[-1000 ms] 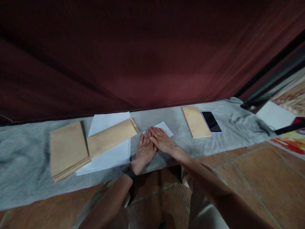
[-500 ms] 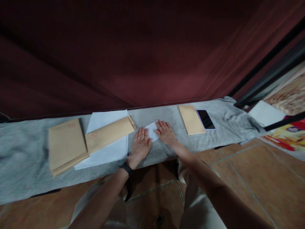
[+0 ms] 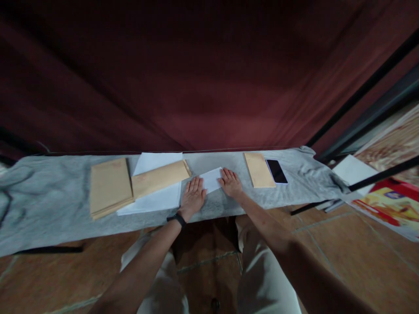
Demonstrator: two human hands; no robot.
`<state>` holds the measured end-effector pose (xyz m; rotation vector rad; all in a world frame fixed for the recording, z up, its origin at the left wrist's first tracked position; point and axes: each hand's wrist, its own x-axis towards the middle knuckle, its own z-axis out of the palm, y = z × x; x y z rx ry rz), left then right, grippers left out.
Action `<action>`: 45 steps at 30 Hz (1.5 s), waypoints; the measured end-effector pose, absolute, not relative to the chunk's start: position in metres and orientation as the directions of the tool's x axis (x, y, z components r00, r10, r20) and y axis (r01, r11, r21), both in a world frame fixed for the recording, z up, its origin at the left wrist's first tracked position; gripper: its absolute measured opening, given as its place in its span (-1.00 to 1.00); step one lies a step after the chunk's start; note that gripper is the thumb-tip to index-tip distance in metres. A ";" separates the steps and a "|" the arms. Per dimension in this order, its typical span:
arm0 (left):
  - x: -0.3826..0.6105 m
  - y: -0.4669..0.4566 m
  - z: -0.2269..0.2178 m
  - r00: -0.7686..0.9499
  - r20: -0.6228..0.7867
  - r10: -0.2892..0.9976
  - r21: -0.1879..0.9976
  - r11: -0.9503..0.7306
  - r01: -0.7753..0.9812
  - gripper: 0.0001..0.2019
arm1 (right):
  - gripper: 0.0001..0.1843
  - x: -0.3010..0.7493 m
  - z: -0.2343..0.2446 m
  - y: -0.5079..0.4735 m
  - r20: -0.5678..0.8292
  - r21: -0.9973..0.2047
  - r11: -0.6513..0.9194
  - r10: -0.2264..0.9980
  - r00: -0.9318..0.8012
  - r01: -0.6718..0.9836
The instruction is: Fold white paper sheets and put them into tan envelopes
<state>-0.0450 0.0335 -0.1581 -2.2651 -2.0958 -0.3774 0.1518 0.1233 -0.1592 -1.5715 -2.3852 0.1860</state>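
Note:
A folded white sheet of paper (image 3: 211,179) lies on the grey cloth between my hands. My left hand (image 3: 194,194) rests flat on its left end, fingers stretched out. At its right end my right hand (image 3: 231,182) is pressed down, with the fingers extended over the edge. Just left of my left hand, a brown envelope (image 3: 160,178) lies slantwise across a stack of white paper (image 3: 163,199). The parts of the folded sheet beneath my hands are hidden.
A pile of brown envelopes (image 3: 110,186) lies far left. Right of my hands are another brown envelope (image 3: 259,170) and a phone (image 3: 276,171). Grey cloth (image 3: 225,206) covers the narrow bench. A dark red curtain (image 3: 209,96) hangs behind; a colourful printed box (image 3: 393,203) is at right.
My right hand has slid right along the folded sheet, so more of the paper shows between my hands. My left hand stays on the left end. The camera view has shifted slightly.

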 end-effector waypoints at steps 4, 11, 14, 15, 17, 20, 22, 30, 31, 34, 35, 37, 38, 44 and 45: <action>-0.046 0.027 -0.155 0.043 0.194 0.980 0.144 -0.072 0.987 -0.41 | -0.39 0.164 -0.160 0.120 0.142 -0.261 0.348 0.936 -0.321 0.901; -0.031 0.022 -0.138 0.101 0.248 0.963 0.056 -0.118 0.991 -0.43 | -0.40 0.159 -0.159 0.115 0.246 -0.372 0.329 0.937 -0.249 0.868; -0.014 0.024 -0.136 0.219 0.270 0.938 0.038 -0.237 0.971 -0.42 | -0.43 0.145 -0.158 0.111 0.273 -0.396 0.475 0.878 -0.393 0.786; -0.009 0.025 -0.138 0.238 0.258 0.936 0.040 -0.257 0.966 -0.42 | -0.43 0.140 -0.159 0.110 0.267 -0.395 0.516 0.856 -0.442 0.760; -0.003 0.026 -0.145 0.234 0.216 0.948 0.060 -0.252 0.966 -0.41 | -0.44 0.133 -0.160 0.109 0.239 -0.383 0.562 0.827 -0.509 0.733; -0.004 0.026 -0.159 0.197 0.154 0.968 0.095 -0.213 0.972 -0.40 | -0.45 0.129 -0.161 0.109 0.178 -0.339 0.566 0.823 -0.540 0.751; -0.009 0.026 -0.164 0.200 0.141 0.970 0.105 -0.215 0.971 -0.40 | -0.46 0.130 -0.160 0.111 0.139 -0.298 0.559 0.828 -0.544 0.774; -0.025 0.029 -0.157 0.146 0.137 0.980 0.121 -0.163 0.979 -0.42 | -0.44 0.148 -0.159 0.119 0.116 -0.198 0.522 0.853 -0.509 0.829; -0.026 0.030 -0.156 0.141 0.135 0.981 0.121 -0.158 0.980 -0.43 | -0.44 0.151 -0.159 0.120 0.105 -0.190 0.512 0.859 -0.501 0.838; -0.029 0.034 -0.155 0.135 0.139 0.981 0.118 -0.151 0.981 -0.44 | -0.44 0.159 -0.160 0.124 0.073 -0.178 0.486 0.874 -0.481 0.856; -0.030 0.035 -0.156 0.134 0.143 0.981 0.116 -0.151 0.982 -0.44 | -0.44 0.162 -0.160 0.126 0.070 -0.178 0.477 0.879 -0.472 0.861; -0.030 0.036 -0.157 0.132 0.151 0.980 0.113 -0.150 0.982 -0.45 | -0.44 0.168 -0.161 0.128 0.075 -0.183 0.460 0.888 -0.454 0.869; -0.031 0.037 -0.157 0.131 0.156 0.979 0.112 -0.150 0.982 -0.45 | -0.43 0.171 -0.161 0.130 0.076 -0.186 0.453 0.891 -0.447 0.872; -0.035 0.036 -0.160 0.170 0.177 0.969 0.110 -0.192 0.975 -0.46 | -0.39 0.174 -0.159 0.137 0.096 -0.224 0.434 0.901 -0.423 0.873; -0.035 0.036 -0.160 0.173 0.181 0.968 0.111 -0.195 0.975 -0.46 | -0.38 0.171 -0.158 0.137 0.109 -0.238 0.439 0.899 -0.425 0.867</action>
